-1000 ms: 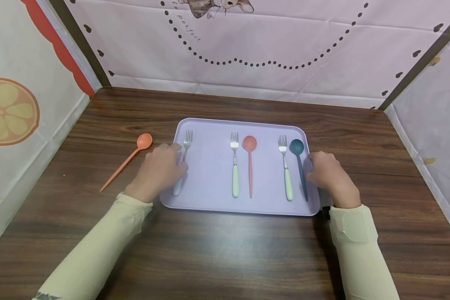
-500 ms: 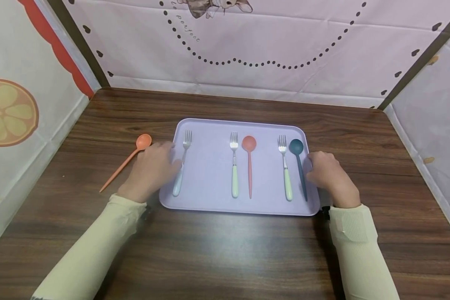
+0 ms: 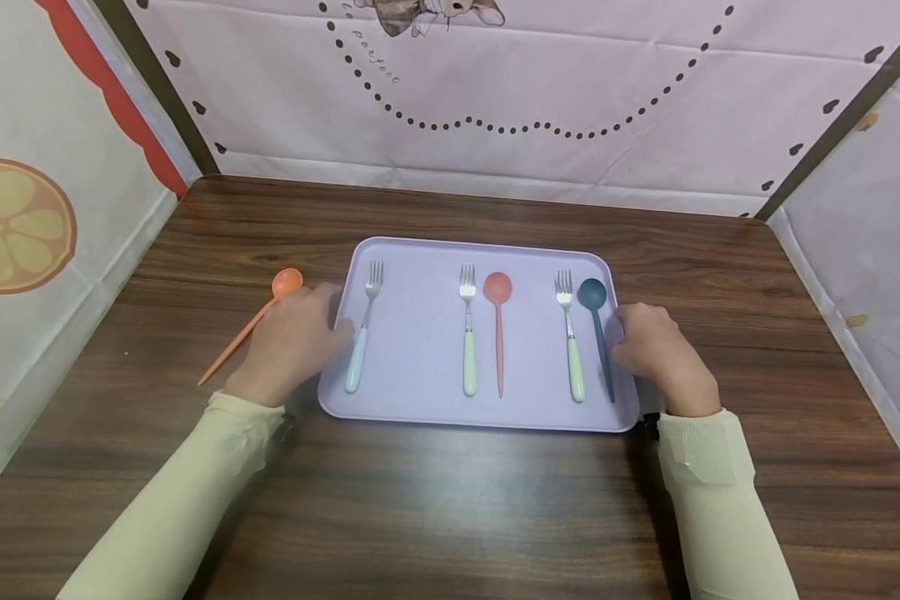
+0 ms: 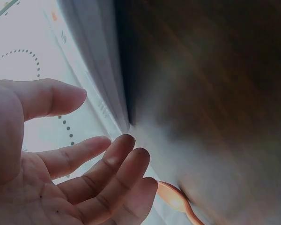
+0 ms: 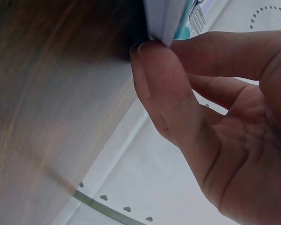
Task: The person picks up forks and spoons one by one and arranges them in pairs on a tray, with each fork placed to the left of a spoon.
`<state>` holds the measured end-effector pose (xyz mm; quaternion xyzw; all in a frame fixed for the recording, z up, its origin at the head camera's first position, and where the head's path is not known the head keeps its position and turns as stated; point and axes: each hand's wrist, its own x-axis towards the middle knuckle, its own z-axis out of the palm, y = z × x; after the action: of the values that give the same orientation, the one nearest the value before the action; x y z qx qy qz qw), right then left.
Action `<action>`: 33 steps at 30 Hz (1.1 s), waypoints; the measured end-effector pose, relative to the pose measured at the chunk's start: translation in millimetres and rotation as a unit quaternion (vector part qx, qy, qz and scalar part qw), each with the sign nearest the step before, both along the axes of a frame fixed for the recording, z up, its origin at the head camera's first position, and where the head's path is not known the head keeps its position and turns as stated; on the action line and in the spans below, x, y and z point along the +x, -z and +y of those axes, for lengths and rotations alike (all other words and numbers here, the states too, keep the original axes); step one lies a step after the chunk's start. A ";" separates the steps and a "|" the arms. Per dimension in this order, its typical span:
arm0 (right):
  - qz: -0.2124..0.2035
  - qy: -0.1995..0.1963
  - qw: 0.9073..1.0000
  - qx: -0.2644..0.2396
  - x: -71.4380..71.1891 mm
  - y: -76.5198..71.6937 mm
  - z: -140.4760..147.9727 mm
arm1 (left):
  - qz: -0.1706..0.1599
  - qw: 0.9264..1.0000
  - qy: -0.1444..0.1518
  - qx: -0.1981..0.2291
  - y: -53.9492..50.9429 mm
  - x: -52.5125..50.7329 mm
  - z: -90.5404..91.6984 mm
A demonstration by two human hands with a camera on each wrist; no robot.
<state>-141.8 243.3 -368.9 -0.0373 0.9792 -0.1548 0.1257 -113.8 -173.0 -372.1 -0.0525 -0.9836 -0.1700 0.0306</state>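
Note:
My left hand [image 3: 288,342] hovers by the left edge of the lavender tray [image 3: 420,412]. In the left wrist view its fingers are loosely bent, thumb apart, with nothing between them. My right hand [image 3: 660,350] pinches the tray's right rim between thumb and fingers, as the right wrist view shows. On the tray, from left to right, lie a fork with a pale blue handle [image 3: 357,358], a green-handled fork [image 3: 469,358], a pink spoon [image 3: 498,287], another green-handled fork [image 3: 575,367] and a dark teal spoon [image 3: 592,293].
An orange spoon [image 3: 288,282] lies on the brown wooden table [image 3: 450,500], left of the tray and close to my left hand, which overlaps it in the head view. Printed cloth walls [image 3: 532,75] enclose the table's back and sides.
My left hand has drawn back leftward, off the blue-handled fork and beyond the tray's left edge. My right hand and the tray stay in place.

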 end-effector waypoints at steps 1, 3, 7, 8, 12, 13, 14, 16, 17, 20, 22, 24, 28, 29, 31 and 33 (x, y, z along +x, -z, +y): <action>0.001 0.000 1.000 0.000 0.0 0.0 0.1 | 0.003 1.000 0.002 -0.003 0.1 -0.1 -0.9; 0.001 0.000 1.000 -0.001 -0.3 0.1 0.6 | 0.005 1.000 0.003 -0.007 -0.3 -0.1 -2.6; 0.002 -0.002 1.000 -0.001 -0.3 -1.6 0.7 | 0.007 1.000 -0.001 -0.014 -1.3 0.6 -5.8; 0.003 -0.004 1.000 -0.001 -0.5 -2.1 0.9 | 0.009 1.000 -0.003 -0.014 -1.2 1.0 -6.5; 0.000 -0.006 1.000 -0.001 -0.1 -3.9 0.8 | 0.017 1.000 -0.008 -0.020 0.2 1.8 -8.8; 0.001 -0.006 1.000 0.000 0.1 -4.0 0.7 | 0.018 1.000 -0.011 -0.022 0.6 1.9 -9.3; 0.001 -0.006 1.000 0.000 0.3 -4.4 0.6 | 0.018 0.999 -0.013 -0.024 0.4 2.2 -9.7; 0.000 -0.004 1.000 -0.001 1.0 -5.2 -0.1 | 0.017 0.999 -0.020 -0.027 -0.2 2.8 -10.2; 0.001 -0.004 1.000 0.000 1.1 -5.4 -0.2 | 0.016 0.999 -0.025 -0.029 -0.8 3.2 -10.3; 0.001 -0.002 1.000 0.000 1.6 -5.4 -1.1 | 0.021 0.999 -0.034 -0.035 -2.5 4.2 -10.7; 0.002 -0.002 1.000 0.002 1.5 -4.8 -0.9 | 0.022 0.998 -0.038 -0.036 -2.8 4.5 -10.6; 0.001 -0.001 1.000 0.002 1.5 -4.4 -0.8 | 0.022 0.998 -0.039 -0.035 -3.2 4.7 -10.8; 0.001 0.000 1.000 0.002 1.4 -4.3 -0.2 | 0.026 0.998 -0.047 -0.034 -2.7 5.0 -12.0; 0.002 0.000 1.000 0.002 1.5 -4.3 -0.3 | 0.029 0.998 -0.051 -0.036 -2.6 5.1 -12.5; 0.003 0.000 1.000 0.001 1.7 -4.4 -0.6 | 0.031 0.997 -0.060 -0.041 -2.3 5.3 -13.8; 0.005 0.000 1.000 0.001 1.8 -4.1 -0.8 | 0.032 0.996 -0.070 -0.045 -1.9 5.3 -15.3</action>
<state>-140.1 242.6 -364.8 -0.0377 0.9799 -0.1536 0.1213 -108.4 -188.3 -370.2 0.0095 -0.9900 -0.1216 0.0710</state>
